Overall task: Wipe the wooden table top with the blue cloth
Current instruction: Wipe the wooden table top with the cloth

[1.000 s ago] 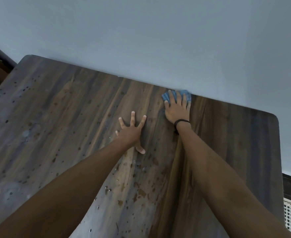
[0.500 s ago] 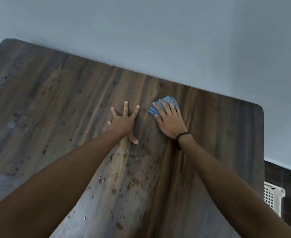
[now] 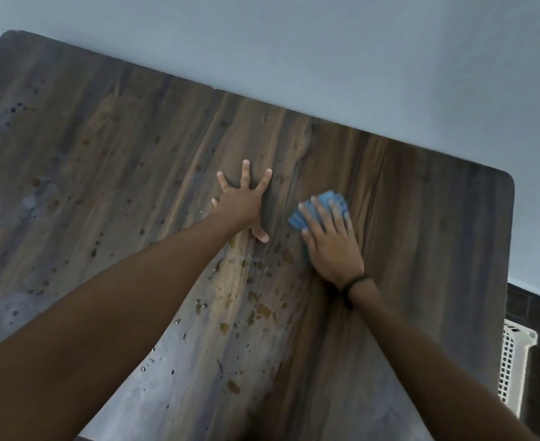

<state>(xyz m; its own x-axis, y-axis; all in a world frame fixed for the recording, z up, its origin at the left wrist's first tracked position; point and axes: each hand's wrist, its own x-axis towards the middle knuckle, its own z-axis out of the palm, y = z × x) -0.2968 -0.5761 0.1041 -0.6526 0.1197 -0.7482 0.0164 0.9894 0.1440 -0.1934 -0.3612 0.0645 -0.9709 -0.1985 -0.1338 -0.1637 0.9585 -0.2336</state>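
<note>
Head view: right hand (image 3: 332, 246), fingers (image 3: 324, 218) straight, presses blue cloth (image 3: 330, 197); left hand (image 3: 240, 202) splayed on table top (image 3: 421, 249).

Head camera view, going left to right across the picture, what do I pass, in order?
Spotted stretch of wooden table top → left hand, spread flat on the wood → right hand, pressing the blue cloth under its fingers → white basket, past the table's right edge.

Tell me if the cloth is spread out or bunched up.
Bunched up: the cloth is a small wad, mostly hidden under the flat right hand, with blue showing only just past the fingers.
</note>
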